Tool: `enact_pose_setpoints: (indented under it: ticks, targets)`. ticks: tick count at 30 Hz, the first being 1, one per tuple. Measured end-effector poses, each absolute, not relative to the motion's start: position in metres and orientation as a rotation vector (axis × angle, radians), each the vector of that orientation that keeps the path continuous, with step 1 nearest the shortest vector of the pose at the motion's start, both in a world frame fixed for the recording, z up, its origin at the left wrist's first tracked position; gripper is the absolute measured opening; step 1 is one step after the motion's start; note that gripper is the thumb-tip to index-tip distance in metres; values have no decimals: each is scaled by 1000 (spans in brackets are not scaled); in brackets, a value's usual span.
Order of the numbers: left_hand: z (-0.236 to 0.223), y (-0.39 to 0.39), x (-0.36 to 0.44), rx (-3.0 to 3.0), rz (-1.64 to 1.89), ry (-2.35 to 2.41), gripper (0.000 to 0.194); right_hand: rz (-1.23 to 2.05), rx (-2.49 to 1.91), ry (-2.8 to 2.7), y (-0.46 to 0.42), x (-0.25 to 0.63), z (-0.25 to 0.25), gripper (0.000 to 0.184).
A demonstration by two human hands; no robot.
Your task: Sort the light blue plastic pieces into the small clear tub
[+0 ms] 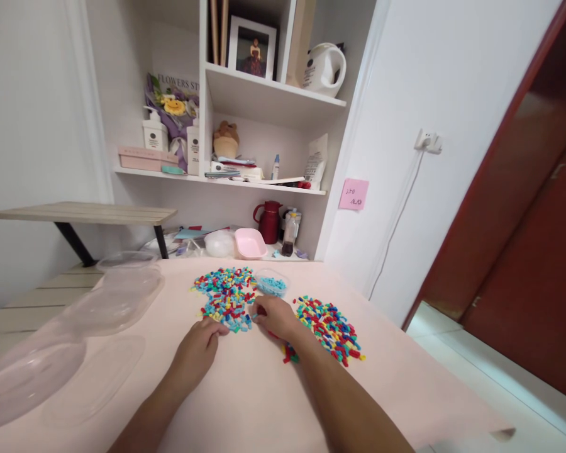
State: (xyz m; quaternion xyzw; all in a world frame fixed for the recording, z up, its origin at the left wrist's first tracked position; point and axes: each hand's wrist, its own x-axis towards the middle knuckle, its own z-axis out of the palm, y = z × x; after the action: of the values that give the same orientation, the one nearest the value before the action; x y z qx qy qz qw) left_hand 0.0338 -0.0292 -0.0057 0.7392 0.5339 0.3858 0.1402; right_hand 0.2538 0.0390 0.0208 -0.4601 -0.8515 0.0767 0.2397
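Note:
Small bricks in mixed colours lie in a loose pile [229, 296] on the pink tabletop. At this pile's near left edge is my left hand [200, 346], its fingers curled together and their tips by the bricks. My right hand [274, 318] bends over the pile's right side with thumb and fingers pinched. Whatever either hand may hold is too small or hidden to name. Just beyond my right hand stands a clear plastic tub [278, 275] holding light blue bricks. A second mixed pile [330, 327] spreads to the right, partly behind my right forearm.
Clear plastic containers and lids [117, 302] lie along the table's left side. At the back are a pink bowl [251, 244], a red jug [268, 221] and a bottle [290, 233] of dark liquid. Shelves [273, 94] rise behind; a wooden bench [85, 214] stands left.

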Motion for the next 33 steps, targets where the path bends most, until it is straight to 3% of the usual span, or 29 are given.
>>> enact_pose_setpoints:
  ticks: [4, 10, 17, 29, 33]
  targets:
    - [-6, -30, 34, 2137, 1110, 1545, 32, 154, -1081, -2112, 42, 260, 29, 12]
    - [-6, -33, 36, 2134, 1121, 1563, 33, -52, -1138, -1663, 64, 280, 34, 29]
    - [-3, -36, 37, 2139, 1094, 1573, 34, 142, -1163, -1550, 70, 294, 27, 46]
    - [-8, -29, 33, 2184, 1075, 1534, 33, 516, -1091, -1880, 49, 275, 27, 33]
    - [-8, -29, 32, 2197, 1050, 1548, 33, 495, -1019, -2079, 46, 268, 26, 25]
